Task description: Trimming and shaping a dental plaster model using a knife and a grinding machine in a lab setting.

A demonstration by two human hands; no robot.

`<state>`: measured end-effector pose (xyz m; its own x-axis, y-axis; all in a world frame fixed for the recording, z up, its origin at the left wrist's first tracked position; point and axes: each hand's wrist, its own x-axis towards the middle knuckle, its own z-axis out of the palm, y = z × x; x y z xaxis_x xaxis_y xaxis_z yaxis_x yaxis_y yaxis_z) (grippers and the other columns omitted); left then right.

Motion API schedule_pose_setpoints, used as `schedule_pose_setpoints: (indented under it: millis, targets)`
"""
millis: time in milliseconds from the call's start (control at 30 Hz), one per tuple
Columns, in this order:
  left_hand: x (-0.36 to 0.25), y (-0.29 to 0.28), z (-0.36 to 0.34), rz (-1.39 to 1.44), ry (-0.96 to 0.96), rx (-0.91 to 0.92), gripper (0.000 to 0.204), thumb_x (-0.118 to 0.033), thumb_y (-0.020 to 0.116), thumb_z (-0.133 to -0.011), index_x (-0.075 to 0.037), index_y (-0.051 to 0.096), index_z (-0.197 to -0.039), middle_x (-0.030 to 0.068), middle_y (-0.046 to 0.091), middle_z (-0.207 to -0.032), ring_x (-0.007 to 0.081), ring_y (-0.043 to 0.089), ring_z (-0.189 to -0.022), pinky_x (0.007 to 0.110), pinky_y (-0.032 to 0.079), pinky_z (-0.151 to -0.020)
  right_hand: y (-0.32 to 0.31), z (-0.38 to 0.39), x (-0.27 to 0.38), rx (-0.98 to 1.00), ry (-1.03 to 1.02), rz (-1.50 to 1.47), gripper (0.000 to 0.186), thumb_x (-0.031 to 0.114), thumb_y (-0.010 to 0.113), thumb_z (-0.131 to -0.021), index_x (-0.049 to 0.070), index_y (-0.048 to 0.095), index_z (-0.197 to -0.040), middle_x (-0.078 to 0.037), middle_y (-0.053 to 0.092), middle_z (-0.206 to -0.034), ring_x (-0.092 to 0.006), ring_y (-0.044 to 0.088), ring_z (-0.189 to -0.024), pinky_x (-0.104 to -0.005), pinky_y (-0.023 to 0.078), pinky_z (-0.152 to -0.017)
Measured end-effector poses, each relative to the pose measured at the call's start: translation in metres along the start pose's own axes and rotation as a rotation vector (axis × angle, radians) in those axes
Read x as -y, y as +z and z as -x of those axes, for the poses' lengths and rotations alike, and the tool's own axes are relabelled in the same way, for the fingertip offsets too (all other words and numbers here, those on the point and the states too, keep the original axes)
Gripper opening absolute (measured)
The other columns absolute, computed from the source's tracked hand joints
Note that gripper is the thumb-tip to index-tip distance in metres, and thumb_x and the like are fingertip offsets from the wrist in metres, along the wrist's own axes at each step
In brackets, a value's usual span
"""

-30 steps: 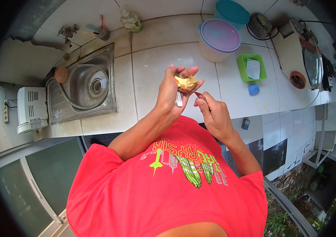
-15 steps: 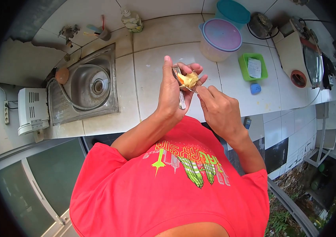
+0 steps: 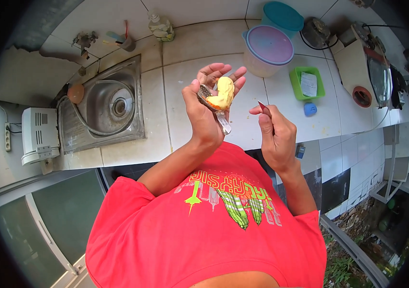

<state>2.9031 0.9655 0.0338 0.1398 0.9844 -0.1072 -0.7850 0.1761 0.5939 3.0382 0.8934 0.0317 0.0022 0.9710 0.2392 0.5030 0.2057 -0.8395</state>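
Note:
My left hand [image 3: 204, 113], palm up with its fingers curled, cradles a dark, textured metal piece with a shiny silver handle [image 3: 223, 124]. A soft-looking yellow lump [image 3: 225, 93] with a bit of orange at its lower edge rests against this piece; I cannot make out its exact kind. My right hand [image 3: 278, 134] is closed around a thin, pointed tool [image 3: 263, 106] that looks dark red, perhaps a small blade. Its tip stands apart from the yellow lump, to the right. Most of the tool is hidden by the fingers.
A steel sink [image 3: 103, 103] with a hose lies at left. Behind my hands stand a lidded tub [image 3: 268, 50] and a soap bottle [image 3: 160, 27]. A green basket [image 3: 307, 82] holding paper and a small blue object [image 3: 310, 109] sit at right.
My right hand has drawn back right and down with the pointed tool, away from the yellow lump. My left hand has turned and shifted slightly left, showing the lump more fully.

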Motion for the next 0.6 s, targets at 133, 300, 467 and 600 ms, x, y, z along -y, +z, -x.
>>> schedule_pose_setpoints:
  millis: [133,300,467,600]
  targets:
    - [0.002,-0.012,-0.006,-0.088,0.072,0.163,0.062,-0.056,0.031,-0.093,-0.001,0.043,-0.117,0.0184,0.056,-0.110,0.0369,0.053,-0.117,0.040,0.047,-0.096,-0.002,0.001,0.011,-0.074,-0.096,0.044,0.024,0.014,0.049,-0.096,-0.001,0.061,-0.112,-0.010,0.058,-0.079,-0.0166,0.047,-0.058,-0.0272,0.039,-0.054]
    - [-0.005,-0.014,-0.011,-0.208,0.187,0.365,0.079,-0.071,0.026,-0.089,-0.002,0.041,-0.126,0.0191,0.058,-0.112,0.0374,0.052,-0.119,0.044,0.042,-0.099,-0.007,0.001,0.015,0.010,-0.149,0.063,0.029,0.016,0.049,-0.097,-0.001,0.060,-0.118,-0.007,0.055,-0.077,-0.0124,0.047,-0.059,-0.0255,0.038,-0.054]
    - [-0.009,-0.011,-0.022,-0.446,0.443,0.580,0.088,-0.075,0.022,-0.087,-0.003,0.031,-0.138,0.0206,0.059,-0.114,0.0385,0.051,-0.120,0.050,0.027,-0.110,-0.011,-0.014,0.016,-0.125,0.138,-0.362,0.043,0.028,0.066,-0.090,-0.001,0.057,-0.121,0.001,0.055,-0.074,-0.0021,0.039,-0.056,-0.0205,0.032,-0.048]
    - [-0.011,-0.005,-0.021,-0.522,0.506,0.629,0.099,-0.082,0.025,-0.081,-0.003,0.028,-0.141,0.0174,0.063,-0.110,0.0355,0.051,-0.123,0.048,0.021,-0.112,0.007,-0.043,0.015,-0.037,0.169,-0.602,0.047,0.033,0.070,-0.087,-0.002,0.057,-0.117,0.003,0.056,-0.073,0.0003,0.039,-0.057,-0.0181,0.031,-0.049]
